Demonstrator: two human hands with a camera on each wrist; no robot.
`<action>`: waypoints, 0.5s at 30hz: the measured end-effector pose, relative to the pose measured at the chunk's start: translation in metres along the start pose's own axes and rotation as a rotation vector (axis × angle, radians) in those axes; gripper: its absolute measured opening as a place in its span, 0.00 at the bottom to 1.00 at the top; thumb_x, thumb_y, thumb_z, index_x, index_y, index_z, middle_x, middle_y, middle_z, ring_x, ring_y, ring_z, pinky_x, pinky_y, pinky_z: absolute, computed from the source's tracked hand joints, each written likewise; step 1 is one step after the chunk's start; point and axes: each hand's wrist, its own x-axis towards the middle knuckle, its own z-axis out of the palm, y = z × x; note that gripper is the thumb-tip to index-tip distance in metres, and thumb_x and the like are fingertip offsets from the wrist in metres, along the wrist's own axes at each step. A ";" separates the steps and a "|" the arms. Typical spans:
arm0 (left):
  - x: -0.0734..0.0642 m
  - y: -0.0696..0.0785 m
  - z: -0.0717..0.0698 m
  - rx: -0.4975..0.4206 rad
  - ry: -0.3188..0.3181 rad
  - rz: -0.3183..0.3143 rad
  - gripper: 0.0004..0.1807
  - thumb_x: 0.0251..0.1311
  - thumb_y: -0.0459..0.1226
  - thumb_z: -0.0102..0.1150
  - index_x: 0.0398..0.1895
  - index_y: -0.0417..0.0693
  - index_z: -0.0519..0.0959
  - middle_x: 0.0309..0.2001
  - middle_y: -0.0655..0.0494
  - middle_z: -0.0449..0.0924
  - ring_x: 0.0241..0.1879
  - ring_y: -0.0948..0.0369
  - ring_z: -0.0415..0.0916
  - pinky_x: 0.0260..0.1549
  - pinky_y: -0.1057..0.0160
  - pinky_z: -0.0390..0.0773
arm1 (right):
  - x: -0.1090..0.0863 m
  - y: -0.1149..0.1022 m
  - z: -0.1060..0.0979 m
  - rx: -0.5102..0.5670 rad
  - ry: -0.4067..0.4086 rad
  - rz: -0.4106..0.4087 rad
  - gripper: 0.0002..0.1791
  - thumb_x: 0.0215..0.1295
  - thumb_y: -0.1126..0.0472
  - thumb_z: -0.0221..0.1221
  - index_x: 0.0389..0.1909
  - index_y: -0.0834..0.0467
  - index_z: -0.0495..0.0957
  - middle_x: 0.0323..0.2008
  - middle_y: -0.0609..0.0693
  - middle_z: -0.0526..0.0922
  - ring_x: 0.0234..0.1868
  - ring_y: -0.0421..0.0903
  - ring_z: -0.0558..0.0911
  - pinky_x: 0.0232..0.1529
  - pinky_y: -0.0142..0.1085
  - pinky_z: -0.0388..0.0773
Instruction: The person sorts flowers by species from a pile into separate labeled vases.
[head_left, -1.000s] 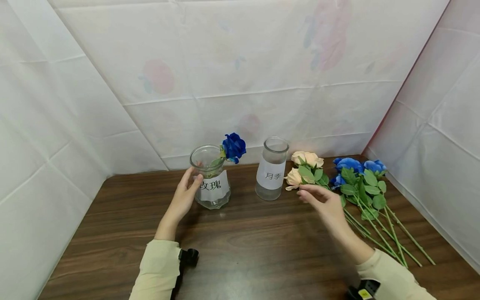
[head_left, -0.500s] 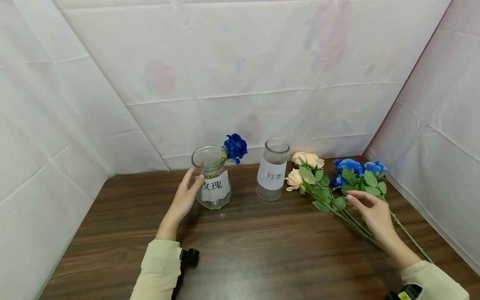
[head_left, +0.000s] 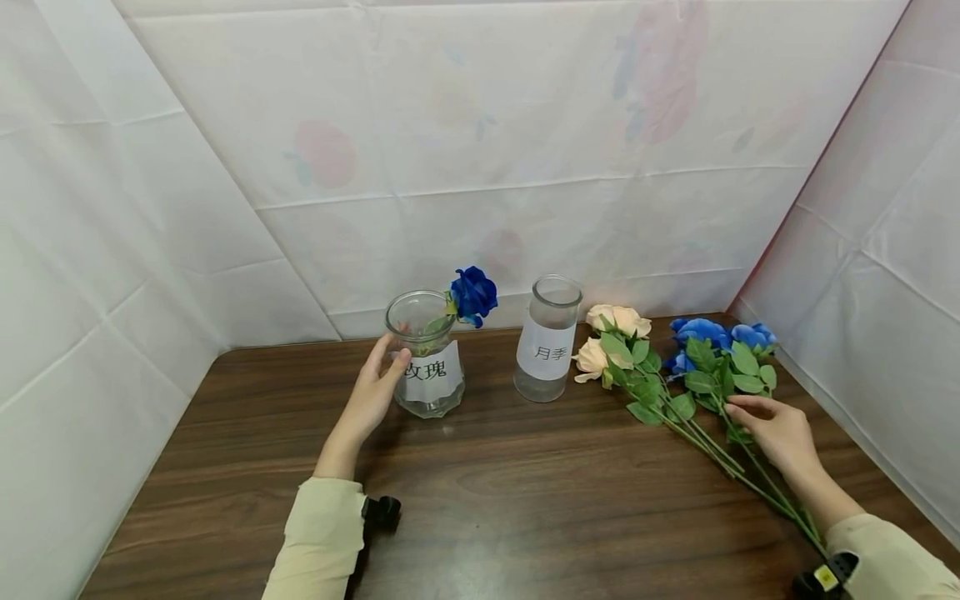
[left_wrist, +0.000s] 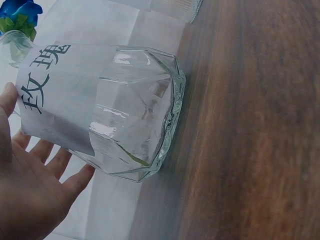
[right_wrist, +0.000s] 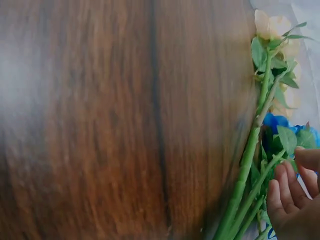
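stems (right_wrist: 244, 175) of blue roses (head_left: 702, 335) and cream roses (head_left: 591, 358) bunch on the counter (head_left: 480, 517): lifting 1 could drag others. right grip (head_left: 782, 429) is among them, pinching or not i cannot tell; left grip (head_left: 371, 392) curls round the jar (head_left: 432, 392).

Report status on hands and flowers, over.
Left hand holds jar with one blue flower. Right hand at loose blue flowers, grip unclear. Peach flowers close beside; nothing plainly blocking.
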 end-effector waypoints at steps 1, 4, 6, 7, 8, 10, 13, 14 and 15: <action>0.000 0.000 0.000 0.003 0.000 -0.001 0.31 0.77 0.46 0.44 0.78 0.47 0.52 0.70 0.41 0.59 0.70 0.48 0.54 0.67 0.44 0.58 | 0.001 0.002 0.000 -0.017 -0.007 0.013 0.30 0.72 0.46 0.57 0.57 0.69 0.78 0.57 0.73 0.75 0.32 0.42 0.82 0.28 0.36 0.77; 0.000 0.000 0.000 0.007 -0.002 -0.007 0.32 0.77 0.47 0.44 0.78 0.48 0.51 0.70 0.42 0.58 0.70 0.48 0.54 0.67 0.43 0.58 | 0.003 0.005 -0.001 -0.037 -0.022 0.041 0.30 0.71 0.46 0.57 0.56 0.70 0.79 0.56 0.74 0.75 0.32 0.44 0.83 0.28 0.37 0.77; 0.001 0.000 0.001 0.008 -0.004 -0.009 0.32 0.77 0.47 0.43 0.79 0.48 0.51 0.70 0.42 0.58 0.70 0.48 0.54 0.67 0.43 0.58 | 0.004 0.005 -0.002 -0.052 -0.038 0.046 0.29 0.71 0.46 0.58 0.55 0.70 0.79 0.55 0.73 0.76 0.34 0.49 0.84 0.28 0.39 0.78; 0.001 0.000 0.000 0.008 -0.003 -0.008 0.32 0.77 0.47 0.43 0.79 0.48 0.51 0.70 0.42 0.58 0.70 0.48 0.54 0.67 0.43 0.58 | 0.005 0.005 -0.002 -0.063 -0.052 0.044 0.29 0.71 0.46 0.58 0.55 0.70 0.79 0.55 0.73 0.76 0.36 0.53 0.84 0.30 0.42 0.78; 0.001 0.000 0.000 0.008 -0.003 -0.008 0.32 0.77 0.47 0.43 0.79 0.48 0.51 0.71 0.42 0.57 0.70 0.48 0.54 0.67 0.43 0.58 | 0.006 0.005 -0.002 -0.074 -0.064 0.036 0.28 0.71 0.47 0.58 0.55 0.70 0.80 0.55 0.73 0.76 0.39 0.57 0.83 0.32 0.44 0.79; 0.002 -0.001 0.000 0.012 0.001 -0.006 0.32 0.78 0.47 0.43 0.79 0.47 0.51 0.71 0.41 0.57 0.70 0.48 0.53 0.68 0.43 0.57 | 0.009 0.005 -0.001 -0.106 -0.084 0.019 0.27 0.71 0.48 0.59 0.53 0.69 0.80 0.55 0.73 0.77 0.44 0.65 0.81 0.35 0.49 0.79; 0.002 -0.002 0.000 0.021 0.009 -0.007 0.33 0.77 0.47 0.43 0.78 0.45 0.51 0.70 0.40 0.58 0.69 0.47 0.54 0.69 0.43 0.55 | 0.013 0.005 0.001 -0.143 -0.101 -0.004 0.24 0.69 0.51 0.61 0.51 0.69 0.81 0.54 0.73 0.77 0.50 0.71 0.76 0.39 0.55 0.78; 0.002 -0.003 0.000 0.024 0.012 -0.010 0.33 0.77 0.47 0.43 0.78 0.44 0.50 0.70 0.40 0.58 0.70 0.47 0.53 0.69 0.43 0.54 | 0.014 0.005 0.001 -0.150 -0.107 -0.008 0.23 0.69 0.52 0.62 0.51 0.69 0.81 0.53 0.73 0.77 0.50 0.72 0.76 0.40 0.56 0.77; 0.002 -0.003 0.000 0.028 0.015 -0.017 0.34 0.77 0.48 0.43 0.78 0.43 0.50 0.70 0.40 0.57 0.70 0.47 0.53 0.69 0.43 0.54 | 0.015 0.006 0.001 -0.157 -0.116 -0.010 0.23 0.69 0.52 0.62 0.51 0.70 0.81 0.53 0.73 0.77 0.50 0.72 0.76 0.40 0.57 0.77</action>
